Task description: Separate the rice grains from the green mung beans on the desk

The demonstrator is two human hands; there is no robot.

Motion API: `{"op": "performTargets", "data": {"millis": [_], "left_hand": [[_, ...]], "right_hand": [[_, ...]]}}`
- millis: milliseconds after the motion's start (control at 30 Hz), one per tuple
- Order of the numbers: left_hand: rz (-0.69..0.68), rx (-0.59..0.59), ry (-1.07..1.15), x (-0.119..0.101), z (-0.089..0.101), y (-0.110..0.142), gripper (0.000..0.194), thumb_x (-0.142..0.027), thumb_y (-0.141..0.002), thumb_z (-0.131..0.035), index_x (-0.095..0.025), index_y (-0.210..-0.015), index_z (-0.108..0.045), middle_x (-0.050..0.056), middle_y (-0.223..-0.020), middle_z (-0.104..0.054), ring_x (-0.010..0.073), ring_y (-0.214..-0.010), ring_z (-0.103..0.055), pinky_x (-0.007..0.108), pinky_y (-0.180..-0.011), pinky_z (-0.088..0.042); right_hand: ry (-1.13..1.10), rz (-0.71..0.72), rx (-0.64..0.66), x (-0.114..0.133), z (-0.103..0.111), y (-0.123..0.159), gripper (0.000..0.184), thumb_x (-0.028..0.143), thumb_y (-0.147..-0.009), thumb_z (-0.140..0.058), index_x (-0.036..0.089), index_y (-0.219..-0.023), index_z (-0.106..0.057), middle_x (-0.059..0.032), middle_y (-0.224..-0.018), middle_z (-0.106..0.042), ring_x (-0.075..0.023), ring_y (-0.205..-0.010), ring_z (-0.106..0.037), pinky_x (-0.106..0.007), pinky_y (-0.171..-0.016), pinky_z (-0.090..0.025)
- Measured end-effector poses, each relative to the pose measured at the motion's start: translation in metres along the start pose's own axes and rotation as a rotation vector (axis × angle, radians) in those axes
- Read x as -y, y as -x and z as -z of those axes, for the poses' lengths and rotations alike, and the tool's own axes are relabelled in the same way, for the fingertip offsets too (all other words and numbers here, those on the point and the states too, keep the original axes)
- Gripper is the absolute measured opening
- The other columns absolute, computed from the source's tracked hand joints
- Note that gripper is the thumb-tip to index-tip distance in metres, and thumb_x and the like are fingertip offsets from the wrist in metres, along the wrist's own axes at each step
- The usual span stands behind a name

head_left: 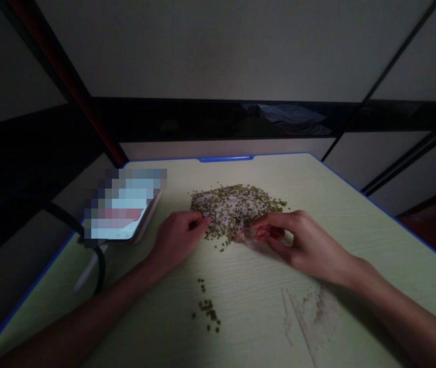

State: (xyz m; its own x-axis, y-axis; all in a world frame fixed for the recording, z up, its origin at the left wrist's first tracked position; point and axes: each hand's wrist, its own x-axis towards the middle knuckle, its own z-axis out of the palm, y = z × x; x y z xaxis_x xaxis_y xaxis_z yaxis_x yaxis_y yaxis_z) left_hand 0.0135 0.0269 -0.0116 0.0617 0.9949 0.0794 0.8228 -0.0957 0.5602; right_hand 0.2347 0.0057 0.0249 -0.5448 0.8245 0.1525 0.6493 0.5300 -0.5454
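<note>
A spread-out pile of small green beans mixed with white grains (236, 204) lies on the table in front of me. My left hand (181, 232) is closed at the pile's left edge, thumb pressed to the curled fingers; whatever is between them, if anything, is hidden. At the front right of the pile, my right hand (292, 237) pinches a crumpled clear plastic bag with red marks (250, 236). Nearer to me is a small loose group of green beans (208, 309), apart from the main pile.
The pale table (156, 306) has a blue rim and stands against light cabinet panels (225, 51). A propped phone (125, 209), its screen blurred out, is at left beside a dark cable (100, 271). Another clear plastic bag (317, 317) lies flat at lower right.
</note>
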Motion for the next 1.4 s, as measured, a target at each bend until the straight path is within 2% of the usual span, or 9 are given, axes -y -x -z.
{"op": "performTargets", "data": {"millis": [400,633,767,1133,1400], "left_hand": [[-0.005,-0.005,-0.013,-0.0012,-0.0010,-0.0010,0.036,-0.040,-0.072,-0.040,-0.019,-0.045,-0.032,-0.006,-0.044,-0.030,0.0086,-0.046,-0.034,0.023,-0.047,-0.019],[-0.002,-0.004,-0.016,-0.0012,0.0001,0.0002,0.036,-0.040,-0.072,-0.040,-0.018,-0.045,-0.032,-0.006,-0.044,-0.031,0.0085,-0.046,-0.035,0.023,-0.047,-0.019],[-0.010,-0.011,-0.007,-0.0006,-0.0001,0.0007,0.036,-0.040,-0.072,-0.040,-0.019,-0.044,-0.031,-0.006,-0.044,-0.030,0.0085,-0.046,-0.034,0.023,-0.046,-0.019],[-0.011,-0.012,-0.014,-0.0006,-0.0008,-0.0016,0.036,-0.040,-0.072,-0.040,-0.019,-0.045,-0.032,-0.006,-0.044,-0.031,0.0089,-0.046,-0.035,0.023,-0.047,-0.019],[-0.016,-0.005,-0.010,0.0006,-0.0010,-0.0010,0.035,-0.040,-0.073,-0.040,-0.019,-0.045,-0.034,-0.006,-0.045,-0.033,0.0092,-0.047,-0.036,0.022,-0.047,-0.020]], "right_hand": [[0.050,0.032,0.001,0.0022,-0.0035,-0.0001,0.023,0.007,-0.073,-0.045,0.019,-0.086,-0.060,0.0000,-0.072,-0.065,-0.0106,-0.056,-0.054,-0.022,-0.052,-0.038],[0.033,0.089,-0.004,0.0025,-0.0037,0.0004,0.026,0.008,-0.075,-0.047,0.022,-0.091,-0.061,0.0007,-0.083,-0.067,-0.0125,-0.069,-0.059,-0.023,-0.060,-0.041],[0.024,0.105,0.002,0.0016,-0.0033,0.0014,0.027,0.008,-0.075,-0.047,0.022,-0.092,-0.062,-0.0003,-0.082,-0.066,-0.0139,-0.073,-0.060,-0.024,-0.064,-0.042],[0.084,0.179,0.013,0.0049,-0.0073,-0.0003,0.034,0.010,-0.079,-0.044,0.024,-0.106,-0.059,-0.0034,-0.086,-0.064,-0.0166,-0.078,-0.058,-0.029,-0.068,-0.042],[0.147,0.251,0.048,0.0075,-0.0078,-0.0038,0.040,0.003,-0.074,-0.045,0.021,-0.107,-0.058,-0.0032,-0.087,-0.064,-0.0169,-0.079,-0.055,-0.029,-0.070,-0.041]]}}
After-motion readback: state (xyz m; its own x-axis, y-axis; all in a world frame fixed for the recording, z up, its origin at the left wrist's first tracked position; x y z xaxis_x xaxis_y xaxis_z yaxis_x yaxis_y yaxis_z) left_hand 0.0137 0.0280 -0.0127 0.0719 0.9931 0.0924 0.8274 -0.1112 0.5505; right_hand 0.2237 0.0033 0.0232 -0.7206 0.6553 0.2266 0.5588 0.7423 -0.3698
